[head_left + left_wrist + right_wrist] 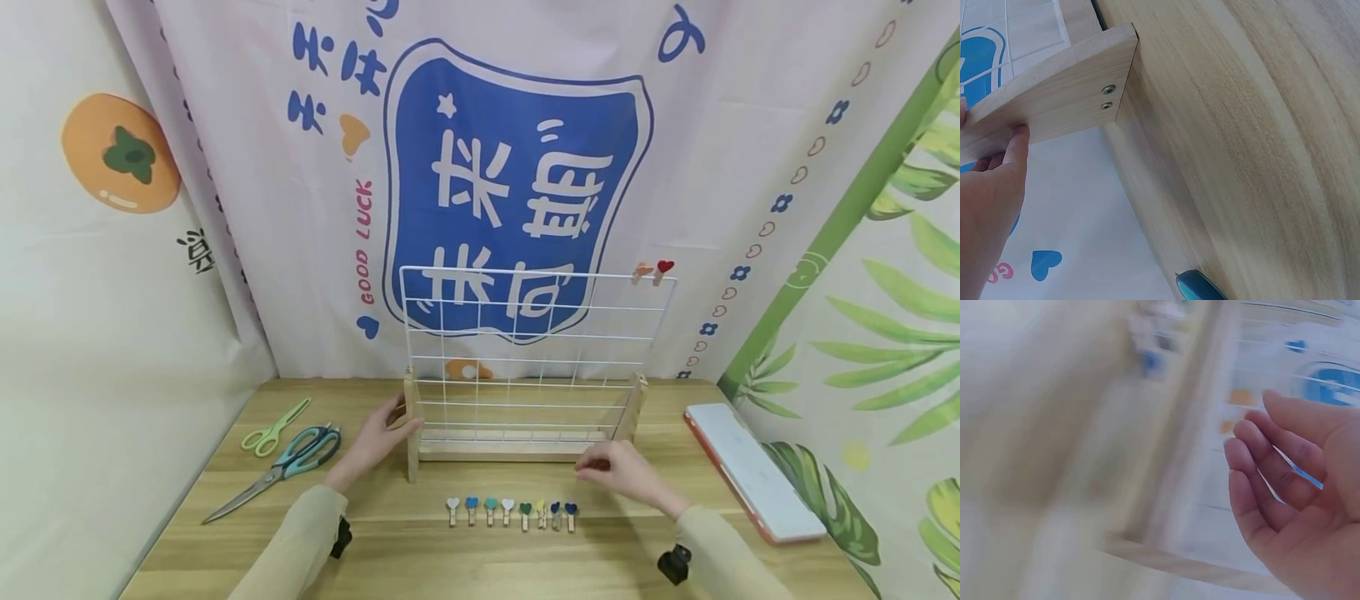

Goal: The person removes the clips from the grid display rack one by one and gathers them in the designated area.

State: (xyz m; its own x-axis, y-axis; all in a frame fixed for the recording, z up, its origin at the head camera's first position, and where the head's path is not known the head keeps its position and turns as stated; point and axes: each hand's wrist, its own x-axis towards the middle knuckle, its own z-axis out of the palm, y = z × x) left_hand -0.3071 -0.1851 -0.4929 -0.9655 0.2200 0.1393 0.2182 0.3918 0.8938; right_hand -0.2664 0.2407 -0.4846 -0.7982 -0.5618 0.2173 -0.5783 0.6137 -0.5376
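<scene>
A white wire grid (517,333) stands upright in a wooden base with two side posts. My left hand (382,433) grips the left wooden post (412,442) of this stand. In the left wrist view, the post (1072,94) shows two screw heads near its foot, and fingers of my left hand (997,181) lie against its face. My right hand (618,468) hovers near the base bar's right end, its fingers loosely bent around nothing. An orange clip (642,272) and a red heart clip (663,271) sit on the grid's top wire, at the right.
Several small wooden heart-topped clips (507,511) lie in a row before the stand. Blue-handled scissors (288,462) and a green pair (273,429) lie on the left. A white and red flat case (757,471) lies on the right. Printed cloth (300,250) hangs behind the table.
</scene>
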